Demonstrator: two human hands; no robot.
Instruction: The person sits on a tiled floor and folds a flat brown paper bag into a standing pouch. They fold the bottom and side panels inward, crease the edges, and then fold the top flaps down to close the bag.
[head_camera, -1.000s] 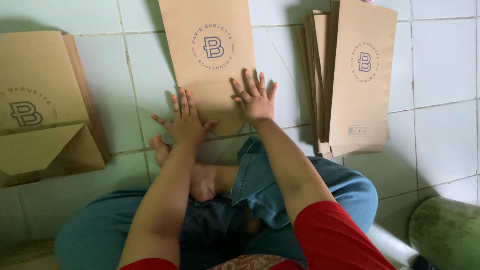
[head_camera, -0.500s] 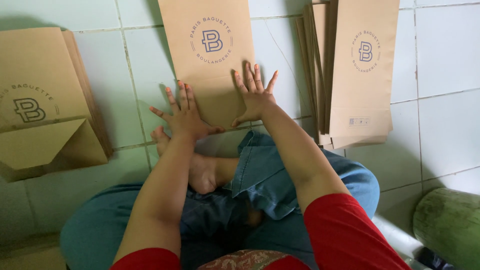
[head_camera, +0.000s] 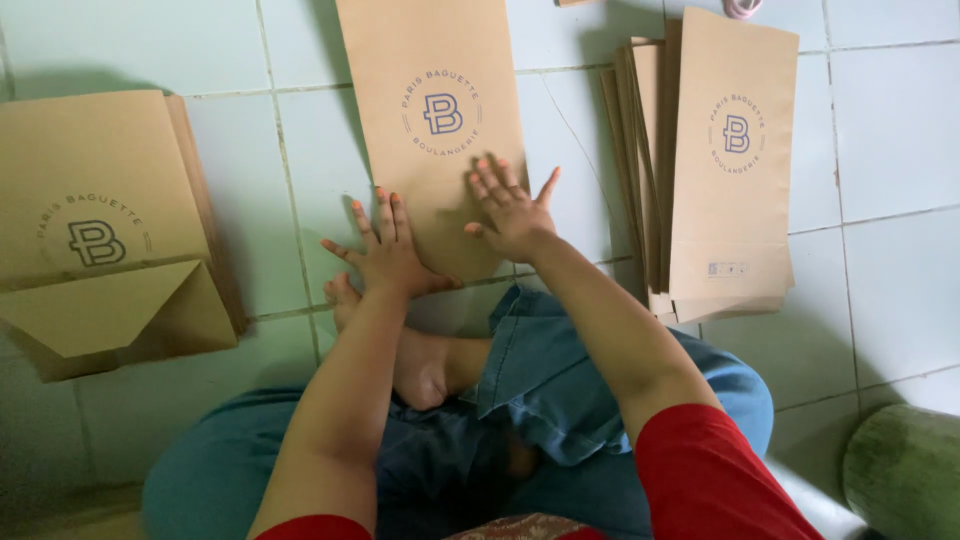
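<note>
1. At far left we see a stack (head_camera: 100, 220) of brown paper bags on the tile floor (head_camera: 890, 130), its top bag showing a folded triangular bottom flap. It sits well apart from the hands, as it did a second ago.

2. Our left hand (head_camera: 385, 255) lies flat, palm down, fingers spread, on the lower left corner of the middle bag (head_camera: 435, 130). It pinches nothing; it only presses. Against the earlier frames it keeps nearly the same pose and spot on the bag.

3. Below that hand a bare foot (head_camera: 415, 365) pokes out from our crossed legs in blue denim (head_camera: 560, 400), toes just beside the bag's near edge.

4. The middle bag lies face up on the floor straight ahead of us, its round printed mark uppermost, its near end under both hands. Compared with the earlier frames, it reaches a little lower in the view and sits about as straight.

5. Our right hand (head_camera: 515, 210) rests open on the bag's lower right part, fingers fanned, thumb out to the side. It grips nothing. Half a second ago it lay at about the same place.

6. To the right another pile (head_camera: 700, 170) of like bags lies flat, edges fanned, the top one face up. It is near the middle bag without touching it, unchanged.

7. At the lower right corner a green rounded thing (head_camera: 905, 470) shows; we cannot tell what it is.
</note>
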